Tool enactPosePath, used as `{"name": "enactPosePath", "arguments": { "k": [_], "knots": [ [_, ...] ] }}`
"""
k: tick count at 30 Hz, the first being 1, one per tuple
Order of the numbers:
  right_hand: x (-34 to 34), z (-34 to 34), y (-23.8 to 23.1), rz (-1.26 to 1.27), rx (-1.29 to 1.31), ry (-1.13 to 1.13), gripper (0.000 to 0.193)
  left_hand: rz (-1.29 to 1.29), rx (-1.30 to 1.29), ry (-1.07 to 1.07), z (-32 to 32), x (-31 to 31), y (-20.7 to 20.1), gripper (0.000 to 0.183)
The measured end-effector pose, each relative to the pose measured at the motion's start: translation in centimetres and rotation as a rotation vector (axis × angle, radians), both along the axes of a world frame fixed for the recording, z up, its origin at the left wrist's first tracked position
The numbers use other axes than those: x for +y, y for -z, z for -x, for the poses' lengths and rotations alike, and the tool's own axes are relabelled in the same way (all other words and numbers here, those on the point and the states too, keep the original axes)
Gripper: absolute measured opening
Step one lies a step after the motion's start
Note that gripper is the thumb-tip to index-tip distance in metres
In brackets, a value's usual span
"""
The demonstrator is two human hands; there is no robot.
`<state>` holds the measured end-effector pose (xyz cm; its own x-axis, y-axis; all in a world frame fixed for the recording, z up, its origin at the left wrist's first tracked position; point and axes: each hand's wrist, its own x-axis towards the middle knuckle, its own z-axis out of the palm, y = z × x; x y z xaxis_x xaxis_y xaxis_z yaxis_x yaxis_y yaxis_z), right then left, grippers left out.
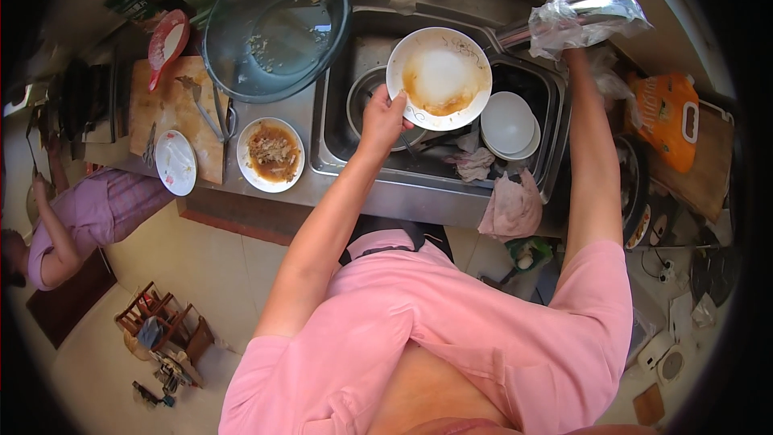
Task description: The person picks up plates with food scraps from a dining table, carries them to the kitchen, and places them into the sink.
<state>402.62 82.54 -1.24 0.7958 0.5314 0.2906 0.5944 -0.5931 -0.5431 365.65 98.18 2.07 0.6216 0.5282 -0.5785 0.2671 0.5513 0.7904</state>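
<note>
My left hand (382,119) grips the near left rim of a white plate (441,72) smeared with brown sauce, the thumb on top. The plate is tilted above the sink (319,141). My right arm stretches to the far right corner of the sink, where my right hand (576,58) meets a shiny metal piece wrapped in clear plastic (581,20); its fingers are hidden there. Below the held plate, white bowls (509,122) sit stacked in the sink, next to a crumpled cloth (471,163). A metal pot (358,109) is partly covered by my left hand.
Left of the sink are a big glass basin (278,28) with water and scraps, a plate of food leftovers (272,155) and a cutting board (145,117). A pink cloth (512,203) hangs over the front edge. An orange bag (667,121) stands right; another person (97,217) stands far left.
</note>
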Motion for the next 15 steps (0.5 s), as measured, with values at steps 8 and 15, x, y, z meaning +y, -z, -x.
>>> {"name": "enactPosePath", "arguments": {
  "k": [8,15],
  "knots": [
    [-1.0,13.1,-2.1,-0.141,0.762,-0.027,0.032,-0.288,0.231,0.052,7.6,4.1,-3.3,0.016],
    [5.5,24.0,-5.4,0.092,1.422,-0.733,0.043,-0.13,0.231,0.224,11.6,4.9,-4.6,0.021]
  ]
}}
